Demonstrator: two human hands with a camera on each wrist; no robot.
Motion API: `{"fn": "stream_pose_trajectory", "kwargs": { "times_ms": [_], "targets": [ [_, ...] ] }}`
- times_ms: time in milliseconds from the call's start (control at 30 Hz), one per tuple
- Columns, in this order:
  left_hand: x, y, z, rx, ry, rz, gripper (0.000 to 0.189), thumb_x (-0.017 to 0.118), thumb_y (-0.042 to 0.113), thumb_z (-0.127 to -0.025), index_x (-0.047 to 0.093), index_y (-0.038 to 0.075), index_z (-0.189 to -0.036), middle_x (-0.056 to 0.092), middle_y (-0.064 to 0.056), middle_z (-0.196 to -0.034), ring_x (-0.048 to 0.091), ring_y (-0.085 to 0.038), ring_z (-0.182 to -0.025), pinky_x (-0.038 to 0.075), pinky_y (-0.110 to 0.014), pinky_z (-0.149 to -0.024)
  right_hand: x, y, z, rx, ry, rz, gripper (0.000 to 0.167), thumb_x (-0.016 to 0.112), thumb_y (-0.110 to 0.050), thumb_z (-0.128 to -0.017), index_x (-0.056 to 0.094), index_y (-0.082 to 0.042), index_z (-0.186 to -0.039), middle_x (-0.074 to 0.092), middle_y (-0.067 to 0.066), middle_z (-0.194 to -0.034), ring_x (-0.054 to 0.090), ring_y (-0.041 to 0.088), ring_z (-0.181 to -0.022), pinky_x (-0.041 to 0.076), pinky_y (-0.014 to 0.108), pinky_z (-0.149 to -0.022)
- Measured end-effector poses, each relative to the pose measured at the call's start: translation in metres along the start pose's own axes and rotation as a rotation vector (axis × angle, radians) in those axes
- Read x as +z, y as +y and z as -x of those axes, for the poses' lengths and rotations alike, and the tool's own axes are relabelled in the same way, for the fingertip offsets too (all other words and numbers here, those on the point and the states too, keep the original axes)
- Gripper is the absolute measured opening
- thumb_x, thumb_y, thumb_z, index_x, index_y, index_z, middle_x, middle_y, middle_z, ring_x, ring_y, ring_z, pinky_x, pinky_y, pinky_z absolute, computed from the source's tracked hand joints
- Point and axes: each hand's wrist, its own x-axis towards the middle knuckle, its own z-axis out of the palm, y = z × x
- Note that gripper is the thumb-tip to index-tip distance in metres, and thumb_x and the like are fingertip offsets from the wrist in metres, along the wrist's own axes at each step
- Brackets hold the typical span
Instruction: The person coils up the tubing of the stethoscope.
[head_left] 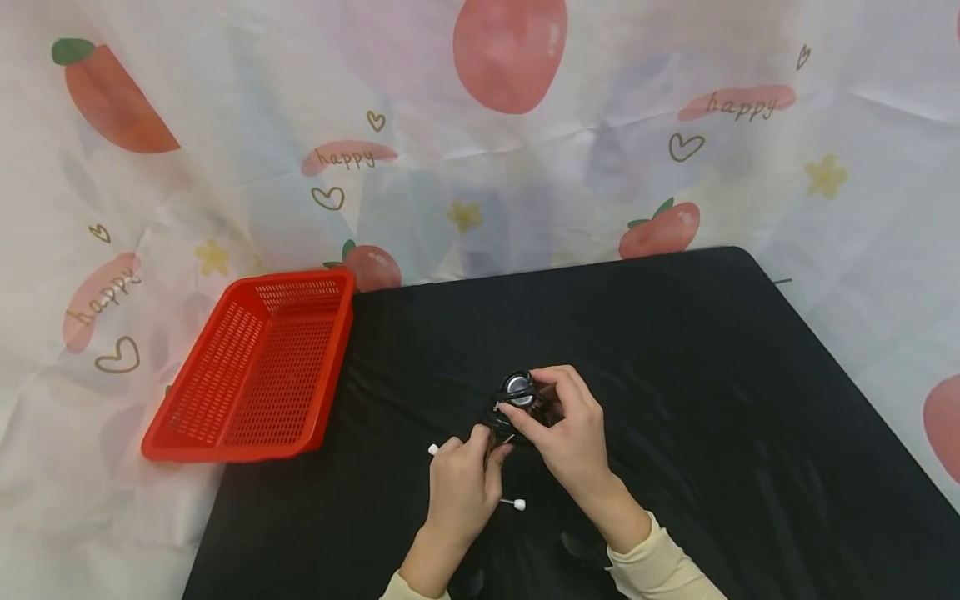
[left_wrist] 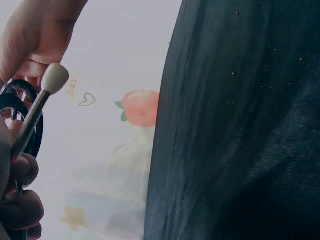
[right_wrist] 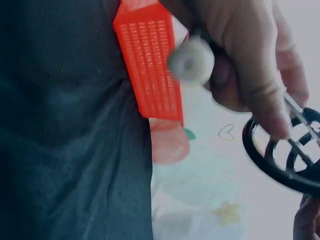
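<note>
A stethoscope with black tubing wound into a coil [right_wrist: 300,181] is held up between both hands above the black table. Its round silver-faced chest piece [head_left: 519,387] shows at the top of the bundle. My left hand [head_left: 462,487] grips the metal ear tubes, whose white ear tips [head_left: 519,504] stick out on either side of the fist. One ear tip [left_wrist: 55,78] appears large in the left wrist view. With thumb and fingers my right hand [head_left: 573,429] pinches the coil beside the chest piece. Fingers partly hide the tubing.
A red perforated plastic basket [head_left: 327,417] stands at the table's left edge, slightly overhanging it. The black cloth-covered table [head_left: 675,350] extends to the right. Behind it hangs a pale curtain [head_left: 420,75] printed with fruit, hearts and flowers.
</note>
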Motion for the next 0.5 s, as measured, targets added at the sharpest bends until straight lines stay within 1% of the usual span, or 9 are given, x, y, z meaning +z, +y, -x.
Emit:
{"fn": "stream_pose_trajectory", "kwargs": {
  "times_ms": [100,200,300,367,433,500],
  "targets": [
    [0.0,0.001,0.001,-0.021,0.021,0.006,0.025,0.069,0.031,-0.096,0.059,0.009,-0.091,0.049,0.009,-0.056,0.027,-0.005,-0.05,0.023,-0.018,-0.051,0.003,-0.001,-0.002,-0.011,0.015,-0.004,0.048,0.092,0.001,-0.071,0.065,-0.004,-0.11,0.064,0.008,-0.097,0.059,0.009,-0.069,0.047,0.015,-0.055],
    [0.0,0.002,0.001,-0.01,0.051,0.008,0.029,0.062,0.036,-0.102,0.06,0.009,-0.092,0.053,0.008,-0.057,0.028,-0.006,-0.05,0.025,-0.019,-0.05,0.006,0.0,0.0,-0.003,0.025,0.019,0.045,0.087,0.001,-0.077,0.059,0.0,-0.113,0.068,0.009,-0.093,0.061,0.006,-0.067,0.048,0.014,-0.055],
    [0.002,0.003,0.0,0.02,0.072,0.008,0.031,0.057,0.038,-0.105,0.061,0.009,-0.093,0.056,0.009,-0.057,0.028,-0.005,-0.049,0.025,-0.019,-0.05,0.006,0.002,0.005,-0.004,0.034,0.03,0.045,0.08,0.006,-0.081,0.051,0.005,-0.116,0.074,0.013,-0.096,0.071,0.011,-0.074,0.052,0.012,-0.063],
    [0.003,0.004,0.0,0.031,0.072,0.004,0.029,0.059,0.036,-0.104,0.061,0.009,-0.093,0.056,0.009,-0.057,0.028,-0.004,-0.048,0.025,-0.019,-0.05,0.006,0.005,0.01,-0.014,0.039,0.035,0.047,0.078,0.009,-0.082,0.047,0.007,-0.118,0.077,0.015,-0.101,0.075,0.017,-0.082,0.055,0.013,-0.069],
    [0.004,0.004,0.002,0.028,0.065,0.0,0.024,0.065,0.032,-0.099,0.061,0.009,-0.093,0.056,0.009,-0.056,0.028,-0.004,-0.048,0.025,-0.018,-0.05,0.006,0.007,0.014,-0.028,0.041,0.058,0.049,0.077,0.01,-0.083,0.046,0.008,-0.12,0.077,0.017,-0.105,0.077,0.023,-0.087,0.055,0.013,-0.074],
    [0.005,0.005,0.005,0.005,0.048,-0.002,0.022,0.072,0.029,-0.094,0.061,0.01,-0.093,0.056,0.009,-0.056,0.028,-0.002,-0.048,0.025,-0.018,-0.049,0.007,0.01,0.017,-0.036,0.029,0.097,0.05,0.077,0.008,-0.084,0.046,0.008,-0.122,0.077,0.017,-0.106,0.077,0.024,-0.086,0.056,0.014,-0.072]
  ]
}}
